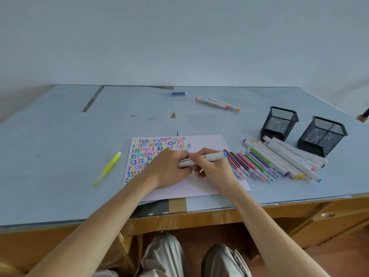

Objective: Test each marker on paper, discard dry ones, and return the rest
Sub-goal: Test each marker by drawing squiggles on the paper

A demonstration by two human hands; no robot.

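I am looking down over the desk [60, 136], and both hands are working 1 white marker [209, 157] with a light-blue end cap, held nearly level just above the paper [199, 186]. The left hand [169, 168] is curling its fingers around the marker's left end, and the right hand [211, 166] is pinching the barrel near the middle. I am judging that a cap is being pulled off or pushed on; the hands are hiding that end, so I cannot tell which.

The sheet's upper left is carrying rows of coloured test squiggles, while its right side is bare. To the right, a row of markers [279, 160] is lying just beside the paper, and 2 black mesh holders [279, 122] are standing behind it. 2 orange-capped markers [217, 103] and 1 blue pen [175, 93] are lying well apart at the back, and a yellow highlighter [108, 167] is lying to the left.

The risks I am seeing: a sudden cap release could jerk the right hand into the packed row and send markers rolling toward the near edge. An uncapped tip could also smear the bare paper or the palm. Mixing tested with untested markers is another danger, since the piles are sitting close together.
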